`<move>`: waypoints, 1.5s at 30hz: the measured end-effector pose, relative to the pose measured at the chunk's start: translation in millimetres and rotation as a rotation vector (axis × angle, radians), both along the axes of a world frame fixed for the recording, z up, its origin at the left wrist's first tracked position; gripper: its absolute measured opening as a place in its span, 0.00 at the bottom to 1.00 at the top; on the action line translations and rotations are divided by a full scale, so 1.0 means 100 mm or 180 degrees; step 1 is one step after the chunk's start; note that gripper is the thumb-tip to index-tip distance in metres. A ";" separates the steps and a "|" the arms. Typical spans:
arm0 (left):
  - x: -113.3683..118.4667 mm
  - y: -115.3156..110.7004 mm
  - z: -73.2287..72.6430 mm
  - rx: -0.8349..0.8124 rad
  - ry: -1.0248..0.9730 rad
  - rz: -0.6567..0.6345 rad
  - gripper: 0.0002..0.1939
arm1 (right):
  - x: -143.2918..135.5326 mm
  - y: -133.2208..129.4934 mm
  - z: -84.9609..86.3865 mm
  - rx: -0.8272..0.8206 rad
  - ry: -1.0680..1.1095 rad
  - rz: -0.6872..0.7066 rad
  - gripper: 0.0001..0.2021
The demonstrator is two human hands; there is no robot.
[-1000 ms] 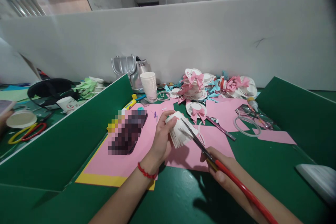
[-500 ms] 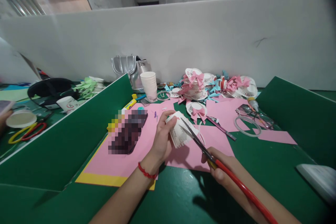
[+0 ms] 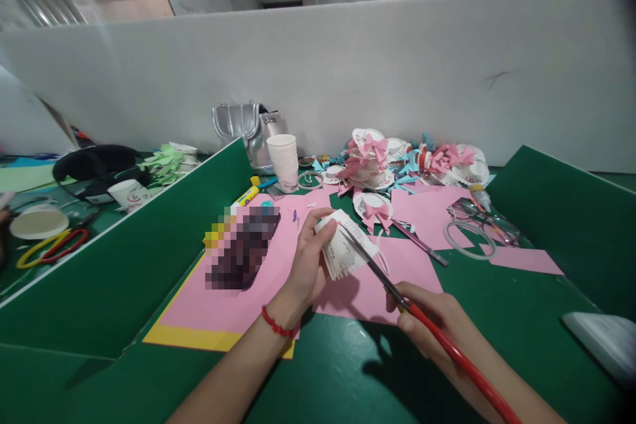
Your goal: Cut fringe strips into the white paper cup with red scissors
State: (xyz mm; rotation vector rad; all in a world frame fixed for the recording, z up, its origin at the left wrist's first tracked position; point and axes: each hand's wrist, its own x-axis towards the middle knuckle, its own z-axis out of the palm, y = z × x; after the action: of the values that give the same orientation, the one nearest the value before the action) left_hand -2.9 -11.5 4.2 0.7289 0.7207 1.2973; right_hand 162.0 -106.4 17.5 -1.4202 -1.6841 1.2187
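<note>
My left hand is closed around a white paper cup, its thumb lying across the printed side. The cup's wall shows slits that part it into strips at the lower edge. In my right hand are long scissors with red handles; their dark blades lie against the cup's wall, nearly together. The lower handle and some of my right fingers are hidden. Below the cup lies pink paper, and a thin white curled strip shows just right of the cup.
A stack of paper cups stands behind, beside a silver bag. Small paper hats with pink bows pile up at the back. A blurred dark phone-like object lies left. Green dividers flank the workspace; eyeglasses lie right.
The scissor blades have come together on the cup's wall; they stood wider apart before. My right fingers have closed a little. My left hand and the cup stay nearly still.
</note>
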 end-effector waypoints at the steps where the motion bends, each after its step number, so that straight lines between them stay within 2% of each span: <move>1: 0.00 0.00 0.00 -0.0006 0.0000 0.0003 0.20 | 0.00 0.00 0.00 -0.0008 0.0000 -0.0021 0.30; 10: 0.00 -0.01 0.01 -0.0016 -0.0019 -0.0014 0.21 | -0.03 0.00 -0.02 0.0077 0.0016 -0.0221 0.31; 18: 0.01 0.00 0.00 -0.0010 0.0034 -0.0010 0.21 | -0.01 0.02 -0.10 0.0104 0.0013 -0.0184 0.31; 29: 0.01 -0.01 -0.01 -0.0006 0.0086 -0.0015 0.21 | -0.01 0.01 -0.12 0.0126 -0.0030 -0.0163 0.31; 35: 0.00 0.00 -0.01 -0.0018 0.0110 -0.0011 0.21 | 0.02 0.03 -0.15 0.0090 -0.0063 -0.0077 0.30; 39: -0.01 0.00 0.00 0.0051 0.0162 0.0054 0.22 | 0.07 0.00 -0.15 0.0051 0.0156 0.0179 0.29; 45: -0.01 -0.01 0.03 0.0162 0.0099 -0.0050 0.23 | 0.14 -0.10 -0.21 -0.0039 0.0329 0.0121 0.40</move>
State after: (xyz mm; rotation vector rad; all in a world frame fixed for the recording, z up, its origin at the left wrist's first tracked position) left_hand -4.2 -12.2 7.0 0.7960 0.7078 1.2965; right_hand 175.8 -116.1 -3.2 -1.3147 -1.6425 1.3029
